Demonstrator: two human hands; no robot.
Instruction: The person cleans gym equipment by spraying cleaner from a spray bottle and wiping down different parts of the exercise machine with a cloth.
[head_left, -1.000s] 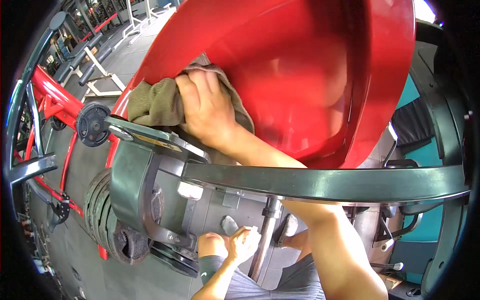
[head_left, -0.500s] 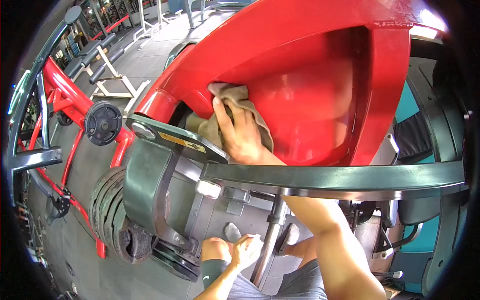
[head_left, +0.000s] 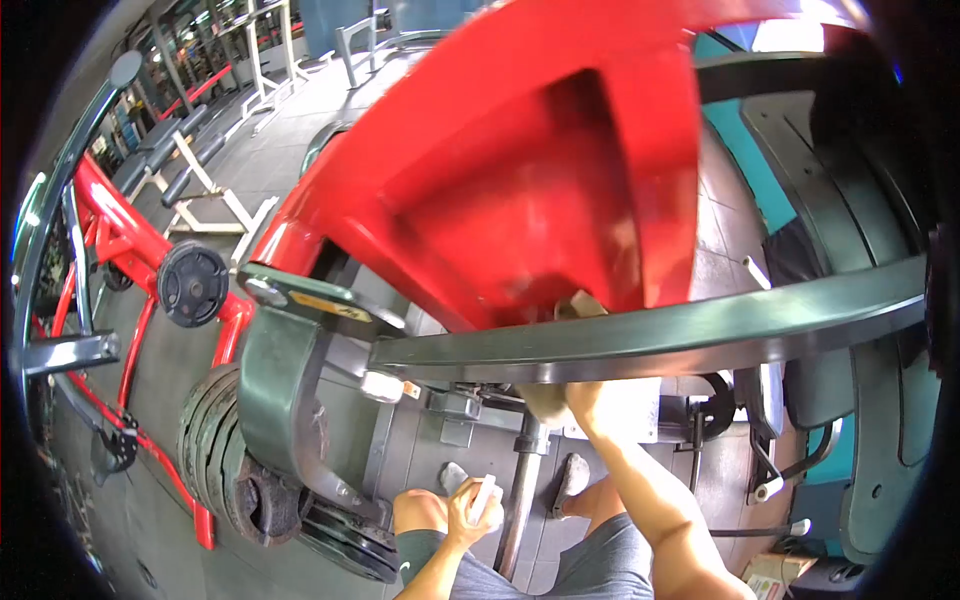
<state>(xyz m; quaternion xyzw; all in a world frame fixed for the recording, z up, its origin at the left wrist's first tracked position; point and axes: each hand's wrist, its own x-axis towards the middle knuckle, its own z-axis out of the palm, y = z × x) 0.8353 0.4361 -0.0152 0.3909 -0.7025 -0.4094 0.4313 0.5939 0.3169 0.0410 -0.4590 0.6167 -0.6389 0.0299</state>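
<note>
My right hand (head_left: pixel 588 400) is mostly hidden behind a dark metal bar (head_left: pixel 640 342), at the lower edge of a red machine panel (head_left: pixel 500 230). A brown cloth (head_left: pixel 543 402) shows beside it below the bar, and a bit of it pokes out above; the fingers cannot be seen. Low in the view, in front of my knee, my left hand (head_left: pixel 474 512) is closed around a small white object (head_left: pixel 482 498).
Weight plates (head_left: pixel 225 455) hang on the machine at the lower left. A red frame with a round black plate (head_left: pixel 192 284) stands further left. A padded bench (head_left: pixel 160 150) is at the upper left, and dark machine arms (head_left: pixel 880 400) line the right side.
My right hand and the cloth have moved down and to the right, from the panel's left recess to behind the bar. The view has shifted, and the panel appears further left.
</note>
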